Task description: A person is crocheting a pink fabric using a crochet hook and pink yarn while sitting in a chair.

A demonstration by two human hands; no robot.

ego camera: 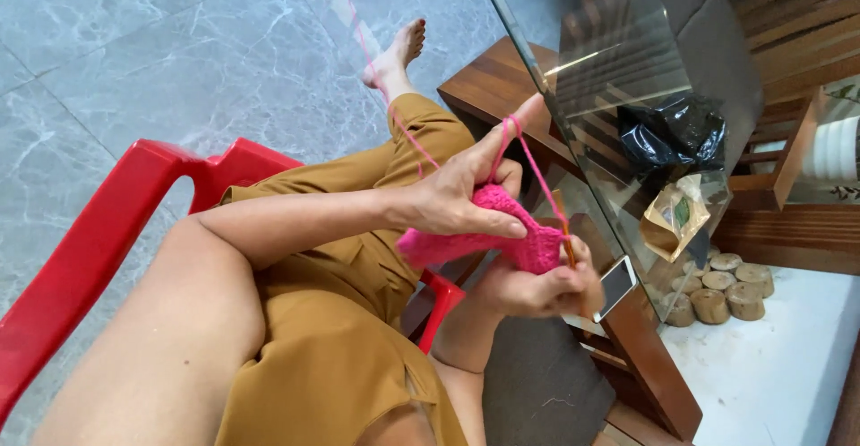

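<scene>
One head-worn camera, looking steeply down and tilted, close over the lap and red plastic chair (98, 240), taking in the grey marble floor (134, 43) and a glass-topped table's (609, 70) edge.

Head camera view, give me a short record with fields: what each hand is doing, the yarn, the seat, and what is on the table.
left hand: left hand pinches the pink knitted piece from above, forefinger raised
yarn: pink yarn looped over that forefinger, running off toward the floor
right hand: right hand supports the piece from below, grip closed on a thin orange hook
seat: red plastic chair
table: glass table with a black bag, a brown packet and a phone at its edge
</scene>
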